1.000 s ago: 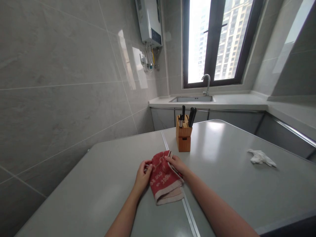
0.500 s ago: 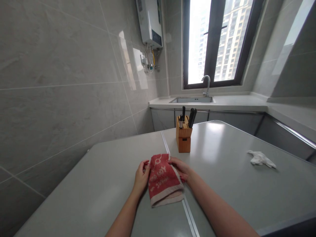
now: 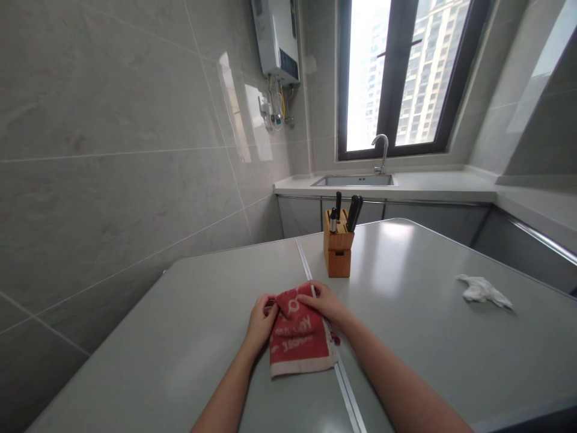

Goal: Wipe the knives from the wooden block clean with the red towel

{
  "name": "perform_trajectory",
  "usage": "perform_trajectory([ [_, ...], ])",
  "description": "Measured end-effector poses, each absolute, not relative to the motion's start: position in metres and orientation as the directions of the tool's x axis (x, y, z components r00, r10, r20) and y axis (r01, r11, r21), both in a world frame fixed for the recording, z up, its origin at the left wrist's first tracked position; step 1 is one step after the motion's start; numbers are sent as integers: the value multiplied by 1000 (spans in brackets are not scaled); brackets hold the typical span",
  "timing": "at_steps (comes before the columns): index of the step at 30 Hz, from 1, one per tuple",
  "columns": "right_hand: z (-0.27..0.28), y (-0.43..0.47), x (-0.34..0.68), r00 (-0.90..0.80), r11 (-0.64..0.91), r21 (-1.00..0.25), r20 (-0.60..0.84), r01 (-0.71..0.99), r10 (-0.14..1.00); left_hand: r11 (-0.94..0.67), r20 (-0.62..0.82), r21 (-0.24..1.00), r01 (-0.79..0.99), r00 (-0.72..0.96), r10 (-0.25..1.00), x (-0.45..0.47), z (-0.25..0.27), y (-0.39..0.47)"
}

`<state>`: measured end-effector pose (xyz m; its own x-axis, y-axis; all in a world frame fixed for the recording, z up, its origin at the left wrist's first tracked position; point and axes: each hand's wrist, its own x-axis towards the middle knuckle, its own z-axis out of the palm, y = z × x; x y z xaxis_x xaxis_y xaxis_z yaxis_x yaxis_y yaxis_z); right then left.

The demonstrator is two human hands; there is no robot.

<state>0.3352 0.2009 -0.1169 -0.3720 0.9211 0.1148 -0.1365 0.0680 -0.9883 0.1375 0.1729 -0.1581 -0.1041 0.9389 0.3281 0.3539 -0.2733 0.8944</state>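
Observation:
A red towel [image 3: 301, 337] with pale lettering and a pale lower border hangs over the table, gripped near its upper corners. My left hand [image 3: 262, 322] is closed on its upper left edge, the thumb lying in front. My right hand [image 3: 328, 305] pinches the upper right part, with the thumb across the front face. Below the right wrist a small red bit of cloth sticks out past the towel's side. Just beyond the right hand stands a wooden knife block [image 3: 339, 252] with several black-handled tools in it.
A crumpled white cloth [image 3: 484, 291] lies on the right of the grey table [image 3: 202, 313]. A pale metal strip [image 3: 347, 397] runs along the table's seam. Behind are a counter with a sink [image 3: 356, 180], a faucet [image 3: 383, 153] and a wall-mounted water heater [image 3: 277, 48].
My right hand has shifted up to the towel's top right, its thumb now over the front. The towel hangs flatter, its lower fold opened out. The view has turned slightly left.

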Motion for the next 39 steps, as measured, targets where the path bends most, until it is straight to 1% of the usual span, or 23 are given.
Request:
perform_trajectory([
  [2,-119,207,339,-272,262,-962,233,74,934,-264,328,896,356,-131,936,138,-158,173],
  [4,-121,211,343,-241,377,-890,320,254,916,-255,325,900,353,-154,933,138,-157,173],
  [7,-127,215,344,-268,463,-772,379,435,885,-221,286,925,308,-185,940,139,-155,171],
  [10,-133,216,343,-284,500,-692,412,520,866,-212,271,940,268,-207,940,139,-153,168],
  [13,-138,218,343,-291,516,-682,427,519,856,-224,285,938,266,-219,933,140,-152,167],
  [17,-139,221,345,-293,536,-734,450,417,844,-209,256,955,210,-233,938,140,-154,169],
  [20,-138,222,345,-231,518,-792,465,324,855,-201,229,970,139,-229,946,141,-156,170],
  [23,-136,222,345,-169,504,-818,475,275,863,-197,210,977,81,-225,952,141,-157,171],
  [28,-132,218,344,-129,519,-795,506,314,853,-207,213,977,51,-234,949,140,-160,172],
  [32,-127,215,344,-105,541,-784,537,304,837,-216,224,974,61,-229,947,138,-163,174],
  [36,-126,214,343,-113,526,-805,516,275,849,-229,242,970,82,-237,941,138,-163,174],
  [39,-127,214,343,-144,505,-809,485,300,863,-236,252,967,93,-254,934,138,-162,173],
])
